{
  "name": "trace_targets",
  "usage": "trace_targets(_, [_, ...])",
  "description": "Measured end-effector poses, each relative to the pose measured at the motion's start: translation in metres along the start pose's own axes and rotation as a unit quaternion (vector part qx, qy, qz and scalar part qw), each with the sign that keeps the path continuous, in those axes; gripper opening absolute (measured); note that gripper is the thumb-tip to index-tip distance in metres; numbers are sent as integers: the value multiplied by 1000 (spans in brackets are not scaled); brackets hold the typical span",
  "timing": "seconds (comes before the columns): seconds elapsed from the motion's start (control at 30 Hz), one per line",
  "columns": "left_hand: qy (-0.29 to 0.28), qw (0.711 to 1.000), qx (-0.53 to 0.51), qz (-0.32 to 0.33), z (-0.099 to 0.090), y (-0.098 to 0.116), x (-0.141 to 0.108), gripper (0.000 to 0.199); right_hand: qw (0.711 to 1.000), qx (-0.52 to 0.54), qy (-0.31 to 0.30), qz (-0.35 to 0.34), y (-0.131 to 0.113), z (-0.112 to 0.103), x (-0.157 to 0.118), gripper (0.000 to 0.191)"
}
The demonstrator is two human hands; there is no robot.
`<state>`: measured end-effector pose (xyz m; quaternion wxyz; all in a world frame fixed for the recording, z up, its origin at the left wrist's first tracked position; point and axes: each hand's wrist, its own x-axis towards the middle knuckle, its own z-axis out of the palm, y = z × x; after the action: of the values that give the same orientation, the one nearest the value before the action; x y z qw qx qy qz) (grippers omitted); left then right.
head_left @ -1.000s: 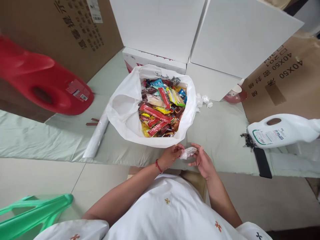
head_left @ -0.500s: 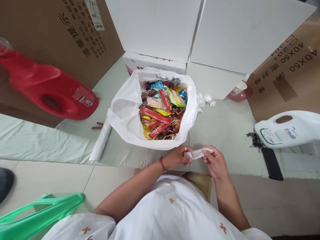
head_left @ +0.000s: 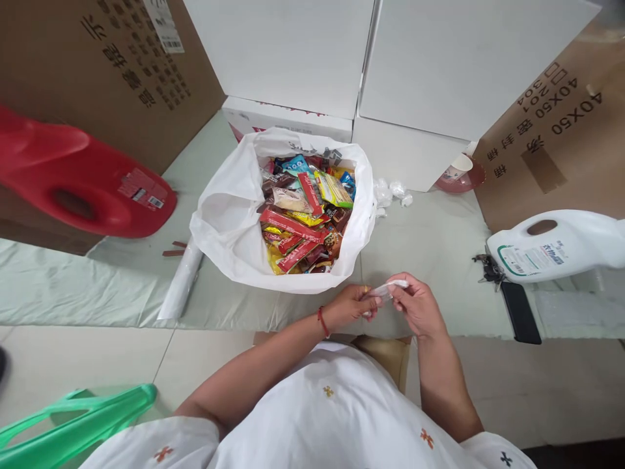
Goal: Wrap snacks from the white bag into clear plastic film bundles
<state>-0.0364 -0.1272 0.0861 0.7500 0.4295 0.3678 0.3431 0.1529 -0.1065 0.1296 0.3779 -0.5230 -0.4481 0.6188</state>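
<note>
Between my two hands is a crumpled strip of clear plastic film (head_left: 383, 292), its kind not plain. My left hand (head_left: 352, 304), with a ring and a red bracelet, pinches its near end. At the far end my right hand (head_left: 414, 301) grips it between thumb and fingers. Just beyond the hands stands a white plastic bag (head_left: 219, 251), its mouth folded wide. Many small wrapped snacks (head_left: 305, 218) fill it, in red, yellow, blue and brown packets. Several crumpled clear plastic balls (head_left: 390, 193) lie right of the bag.
A red jug (head_left: 112, 182) and a white plastic roll (head_left: 180, 283) are at left. At right are a white detergent bottle (head_left: 561, 244), keys (head_left: 488, 270), a black phone (head_left: 521, 312) and a red bowl (head_left: 461, 179). Cardboard boxes (head_left: 551, 137) flank the cloth. A green stool (head_left: 97, 423) stands below.
The plastic strip has tilted, its right end higher, and my hands are slightly closer together. Both hands still hold it. The whole view has shifted a little.
</note>
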Motion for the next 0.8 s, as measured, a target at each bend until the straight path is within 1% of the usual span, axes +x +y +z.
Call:
trace_targets(0.07, [-19,1000,-14,-10,0,0,-2,57,999,19,41,-24,-3,-7,4,28])
trace_targets(0.13, [-26,999,-24,-5,-4,-1,-11,52,997,37,65,-28,-5,-17,4,29])
trace_targets(0.27, [-56,997,-44,-25,-15,-3,-38,48,996,63,67,3,0,-26,3,31])
trace_targets(0.33, [-61,995,-60,-46,-21,-8,-50,48,991,93,91,13,3,-29,5,34])
trace_targets(0.37, [-49,995,-73,-55,-25,-12,-55,48,987,116,115,10,3,-31,6,35])
trace_targets(0.4, [-23,994,-87,-62,-29,-16,-60,47,980,138,143,0,3,-34,7,37])
trace_targets(0.47, [58,991,-104,-61,-35,-22,-67,45,969,166,182,-32,0,-40,9,37])
trace_targets(0.5, [100,988,-105,-53,-37,-23,-68,46,969,162,179,-43,-2,-42,9,36])
trace_targets(0.53, [132,985,-101,-41,-36,-22,-68,49,976,145,155,-43,-4,-42,7,34])
trace_targets(0.57, [154,984,-92,-26,-34,-20,-65,54,986,117,116,-33,-6,-40,5,32])
trace_targets(0.6, [163,984,-79,-8,-29,-16,-60,60,994,84,69,-16,-8,-36,3,30])
trace_targets(0.67, [144,988,-44,26,-15,-7,-44,68,999,28,-14,14,-11,-24,-2,28])
trace_targets(0.7, [111,993,-19,35,-7,-4,-35,68,999,14,-38,18,-12,-18,-4,27])
trace_targets(0.73, [63,998,-4,29,0,-1,-26,67,999,12,-43,13,-13,-13,-5,27])
trace_targets(0.77, [10,1000,1,7,7,0,-18,64,999,20,-32,2,-15,-10,-6,27])
trace_targets(0.8, [-35,999,-4,-24,11,0,-12,64,999,33,-9,-13,-16,-10,-7,27])
